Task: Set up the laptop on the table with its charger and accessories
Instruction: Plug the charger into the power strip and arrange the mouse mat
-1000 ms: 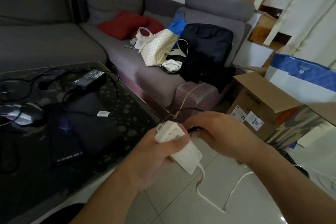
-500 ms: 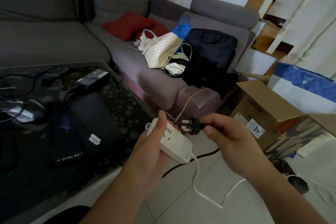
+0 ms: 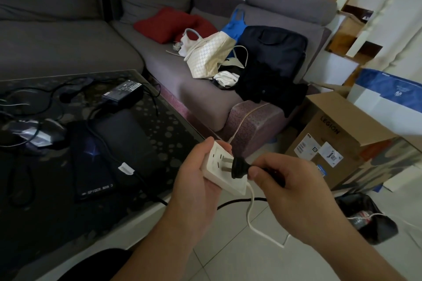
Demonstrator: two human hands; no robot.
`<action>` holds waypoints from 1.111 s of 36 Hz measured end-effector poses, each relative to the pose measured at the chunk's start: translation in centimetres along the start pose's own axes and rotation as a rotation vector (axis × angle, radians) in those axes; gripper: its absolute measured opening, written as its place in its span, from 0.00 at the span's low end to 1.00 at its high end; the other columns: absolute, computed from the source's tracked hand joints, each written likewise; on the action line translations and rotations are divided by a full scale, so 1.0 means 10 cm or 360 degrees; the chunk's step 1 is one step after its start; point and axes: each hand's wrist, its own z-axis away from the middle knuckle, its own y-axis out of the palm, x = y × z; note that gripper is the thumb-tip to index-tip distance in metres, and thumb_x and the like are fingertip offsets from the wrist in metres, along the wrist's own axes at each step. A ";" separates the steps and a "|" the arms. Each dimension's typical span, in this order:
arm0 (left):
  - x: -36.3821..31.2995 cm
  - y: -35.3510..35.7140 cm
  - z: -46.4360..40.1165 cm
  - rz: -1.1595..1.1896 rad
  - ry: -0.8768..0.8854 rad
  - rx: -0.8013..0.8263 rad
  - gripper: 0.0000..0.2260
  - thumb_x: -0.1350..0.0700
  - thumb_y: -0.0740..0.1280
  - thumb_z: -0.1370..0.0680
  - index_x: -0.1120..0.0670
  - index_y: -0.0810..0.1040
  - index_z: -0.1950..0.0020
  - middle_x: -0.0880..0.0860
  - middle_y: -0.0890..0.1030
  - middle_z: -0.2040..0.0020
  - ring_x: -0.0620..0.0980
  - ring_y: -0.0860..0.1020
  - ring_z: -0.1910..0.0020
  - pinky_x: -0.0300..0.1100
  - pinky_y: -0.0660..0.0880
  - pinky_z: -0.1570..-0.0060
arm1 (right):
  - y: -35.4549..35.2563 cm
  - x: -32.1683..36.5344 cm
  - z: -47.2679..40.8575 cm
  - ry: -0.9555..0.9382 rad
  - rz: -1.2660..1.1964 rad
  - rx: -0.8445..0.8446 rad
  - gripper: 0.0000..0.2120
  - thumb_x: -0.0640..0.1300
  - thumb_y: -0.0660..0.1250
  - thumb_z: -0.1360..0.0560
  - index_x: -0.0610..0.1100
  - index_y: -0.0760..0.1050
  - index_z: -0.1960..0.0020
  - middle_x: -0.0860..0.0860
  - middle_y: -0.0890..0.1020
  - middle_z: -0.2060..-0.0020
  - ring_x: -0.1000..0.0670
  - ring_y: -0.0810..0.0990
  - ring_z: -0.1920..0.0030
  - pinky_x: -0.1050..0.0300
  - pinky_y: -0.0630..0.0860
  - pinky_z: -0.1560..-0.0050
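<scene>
Room: grey sofa (image 3: 68, 36) piled with bags and a red cushion (image 3: 169, 24) runs behind a dark glass surface (image 3: 173, 125); an open cardboard box (image 3: 331, 134) stands on the tiled floor at right.
Laptop: a closed black laptop (image 3: 127, 134) lies on the surface, a black pad (image 3: 89, 159) printed with white lettering beside it.
Charger: the power brick (image 3: 123, 91) sits at the far edge of the surface, its black cable (image 3: 109, 155) trailing across the laptop and off the near edge toward the floor.
Left hand: the left hand (image 3: 196, 178) is wrapped around a white power strip (image 3: 225, 172), thumb along its upper end, sockets facing right.
Right hand: the right hand (image 3: 290, 187) pinches the black plug (image 3: 239, 167) between thumb and fingers, prongs aimed at the strip's face.
Step in hand: by the look of it, plugging the charger's mains lead into the strip.
Next move: likely calls for lining the prongs up with the slots, then a straight push while the left hand braces the strip.
Change: half a second back the plug stood off the strip's upper end with a clear gap; now its prongs are at the socket face, though whether they have entered cannot be told.
Cord: the strip's white cord (image 3: 251, 219) hangs down to the floor.
</scene>
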 end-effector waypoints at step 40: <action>0.00 -0.01 0.05 -0.0618 0.0064 -0.0276 0.13 0.47 0.65 0.23 0.55 0.82 0.51 0.64 0.82 0.50 0.61 0.83 0.50 0.59 0.80 0.47 | 0.25 0.25 0.04 0.0189 0.0088 0.0092 0.18 0.45 0.66 0.16 0.54 0.74 0.65 0.55 0.74 0.73 0.62 0.77 0.66 0.70 0.72 0.64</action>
